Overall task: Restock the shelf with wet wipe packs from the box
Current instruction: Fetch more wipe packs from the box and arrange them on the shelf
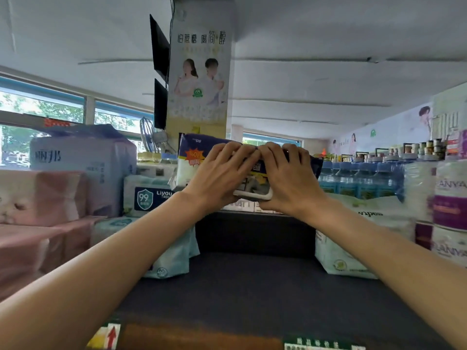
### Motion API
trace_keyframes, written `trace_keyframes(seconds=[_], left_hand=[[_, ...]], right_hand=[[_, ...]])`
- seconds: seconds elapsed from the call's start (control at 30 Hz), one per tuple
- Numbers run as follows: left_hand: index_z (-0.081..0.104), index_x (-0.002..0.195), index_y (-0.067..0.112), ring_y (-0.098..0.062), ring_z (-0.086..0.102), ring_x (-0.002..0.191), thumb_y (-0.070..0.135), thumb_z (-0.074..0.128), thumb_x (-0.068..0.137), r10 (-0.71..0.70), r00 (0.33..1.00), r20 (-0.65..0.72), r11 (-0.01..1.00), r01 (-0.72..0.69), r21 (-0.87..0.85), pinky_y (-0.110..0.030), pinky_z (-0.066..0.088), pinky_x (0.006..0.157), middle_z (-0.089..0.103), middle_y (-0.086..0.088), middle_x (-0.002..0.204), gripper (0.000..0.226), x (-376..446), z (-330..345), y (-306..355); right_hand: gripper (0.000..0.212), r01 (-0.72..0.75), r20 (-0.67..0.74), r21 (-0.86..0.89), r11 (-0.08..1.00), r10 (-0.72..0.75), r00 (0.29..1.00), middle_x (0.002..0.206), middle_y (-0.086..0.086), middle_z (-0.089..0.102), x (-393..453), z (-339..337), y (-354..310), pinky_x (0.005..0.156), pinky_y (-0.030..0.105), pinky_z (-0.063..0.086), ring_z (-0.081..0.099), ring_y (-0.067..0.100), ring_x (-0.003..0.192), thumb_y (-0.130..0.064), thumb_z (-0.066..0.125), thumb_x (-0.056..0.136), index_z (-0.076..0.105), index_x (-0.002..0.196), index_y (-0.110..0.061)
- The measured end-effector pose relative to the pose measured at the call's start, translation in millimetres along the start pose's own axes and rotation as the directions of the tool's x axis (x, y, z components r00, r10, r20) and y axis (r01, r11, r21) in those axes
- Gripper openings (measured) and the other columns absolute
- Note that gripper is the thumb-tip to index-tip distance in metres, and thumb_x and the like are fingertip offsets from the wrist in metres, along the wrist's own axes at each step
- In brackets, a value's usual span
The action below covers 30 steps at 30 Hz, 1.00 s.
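Shelf edge (202, 337), nearest the camera at 6 o'clock: brown strip with price tags, a red arrow label at its left; dark shelf deck behind it. Pack (255, 183), wet wipes, dark blue and white with an orange burst sticker and a white flip lid: held at centre frame, at the back of the open gap in the deck, seemingly on top of a flat white item whose nature cannot be told. Left hand (222, 173): laid over the pack's left half, fingers curled over its top edge, close together. Right hand (288, 175): on the right half, fingers likewise curled over the top, thumb low near the lid; the two sets of fingertips nearly meet. Progress, judged: one pack is being seated at the back; the gap in front of it is bare, so most of the row looks unfilled. Light blue packs (174, 258) at 8 o'clock of the gap; pale green packs (353, 248) at 4 o'clock, marked "wipes". Liyou pack (149, 195) at 9 o'clock of the hands; pink bundles (38, 198) and a large white bundle (83, 168) further out at 9. Blue bottles (358, 178) at 3 o'clock; purple-banded rolls (449, 198) at the right edge, blurred. Pillar poster (199, 72) at 12. Not in view: the box. The pack's underside and print are largely covered by the hands.
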<state>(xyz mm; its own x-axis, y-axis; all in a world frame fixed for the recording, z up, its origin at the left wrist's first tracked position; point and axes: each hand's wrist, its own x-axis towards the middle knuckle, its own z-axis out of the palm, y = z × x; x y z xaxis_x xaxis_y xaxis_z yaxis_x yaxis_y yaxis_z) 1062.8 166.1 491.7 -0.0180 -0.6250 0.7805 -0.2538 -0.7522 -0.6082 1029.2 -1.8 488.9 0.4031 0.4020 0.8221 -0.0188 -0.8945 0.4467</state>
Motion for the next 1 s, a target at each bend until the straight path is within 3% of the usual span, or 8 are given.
trace_keyframes(seconds=[0.1,0.2,0.37,0.53,0.6,0.67,0.8,1.0], left_hand=[[0.039,0.125,0.008,-0.022,0.039,0.101,0.052,0.082,0.042,0.018,0.999,0.031,0.999,-0.017,-0.031,-0.034,0.038,0.089,0.058,-0.006,0.116,0.103,-0.5,9.1,16.4],[0.04,0.125,0.007,-0.022,0.04,0.1,0.057,0.082,0.039,0.028,0.995,0.101,0.997,-0.021,-0.07,-0.034,0.038,0.088,0.058,-0.006,0.114,0.109,-10.5,19.4,33.9],[0.042,0.123,0.007,-0.02,0.041,0.096,0.065,0.08,0.036,0.047,0.969,0.241,0.994,-0.021,-0.111,-0.033,0.049,0.082,0.059,-0.004,0.111,0.111,-28.9,39.9,47.7],[0.043,0.12,0.005,-0.02,0.044,0.095,0.066,0.08,0.029,0.053,0.92,0.389,0.991,-0.002,-0.131,-0.028,0.052,0.078,0.062,-0.003,0.108,0.115,-29.6,51.1,51.1],[0.035,0.13,0.002,-0.023,0.046,0.107,0.063,0.078,0.044,0.065,0.886,0.459,0.992,-0.006,-0.129,-0.031,0.048,0.089,0.053,-0.007,0.122,0.113,-31.1,51.4,57.1],[0.015,0.143,0.002,-0.027,0.033,0.126,0.054,0.068,0.07,0.132,0.813,0.567,0.985,-0.045,-0.165,-0.035,0.032,0.107,0.03,-0.011,0.142,0.104,-37.3,54.3,63.4],[0.007,0.147,0.009,-0.024,0.025,0.13,0.051,0.065,0.075,0.196,0.776,0.599,0.965,-0.045,-0.257,-0.035,0.025,0.111,0.021,-0.006,0.144,0.102,-45.7,53.9,66.6],[0.025,0.14,0.015,-0.023,0.031,0.126,0.049,0.07,0.071,0.155,0.723,0.673,0.935,0.113,-0.337,-0.038,0.035,0.107,0.03,-0.002,0.14,0.09,-41.6,52.9,59.6]], right_hand=[[0.112,0.0,0.07,-0.002,1.0,0.0,0.998,0.116,0.016,0.057,-15.0,6.3,6.5,0.083,0.048,0.047,0.057,0.038,0.095,-0.058,0.081,0.033,0.035,0.121,-0.007],[0.117,0.013,0.167,-0.034,0.999,-0.008,0.986,0.116,0.014,0.058,-30.6,14.2,8.6,0.082,0.048,0.048,0.059,0.037,0.095,-0.06,0.081,0.028,0.038,0.121,-0.005],[0.105,0.098,0.338,0.037,0.995,-0.105,0.935,0.137,0.012,0.036,-42.0,32.1,-2.9,0.1,0.046,0.033,0.04,0.037,0.117,-0.054,0.076,0.058,0.028,0.137,-0.005],[0.104,0.116,0.386,0.077,0.99,-0.137,0.912,0.138,0.011,0.032,-38.4,55.6,-3.0,0.105,0.045,0.028,0.036,0.035,0.121,-0.055,0.074,0.06,0.019,0.136,-0.009],[0.102,0.138,0.422,0.079,0.987,-0.159,0.893,0.139,0.01,0.028,-41.0,64.9,-0.5,0.108,0.046,0.025,0.032,0.034,0.124,-0.054,0.071,0.064,0.019,0.139,-0.009],[0.102,0.194,0.457,0.066,0.979,-0.202,0.866,0.14,0.01,0.029,-45.5,69.0,-1.2,0.108,0.047,0.026,0.032,0.034,0.125,-0.054,0.071,0.064,0.02,0.14,-0.008],[0.106,0.225,0.497,0.043,0.973,-0.216,0.841,0.125,0.012,0.049,-60.9,77.4,-4.6,0.094,0.046,0.042,0.049,0.033,0.109,-0.063,0.072,0.05,0.038,0.131,-0.003],[0.118,0.103,0.654,0.196,0.975,-0.208,0.728,0.151,0.007,0.018,-60.3,71.4,4.9,0.113,0.043,0.021,0.022,0.03,0.136,-0.064,0.069,0.064,-0.001,0.149,-0.022]])
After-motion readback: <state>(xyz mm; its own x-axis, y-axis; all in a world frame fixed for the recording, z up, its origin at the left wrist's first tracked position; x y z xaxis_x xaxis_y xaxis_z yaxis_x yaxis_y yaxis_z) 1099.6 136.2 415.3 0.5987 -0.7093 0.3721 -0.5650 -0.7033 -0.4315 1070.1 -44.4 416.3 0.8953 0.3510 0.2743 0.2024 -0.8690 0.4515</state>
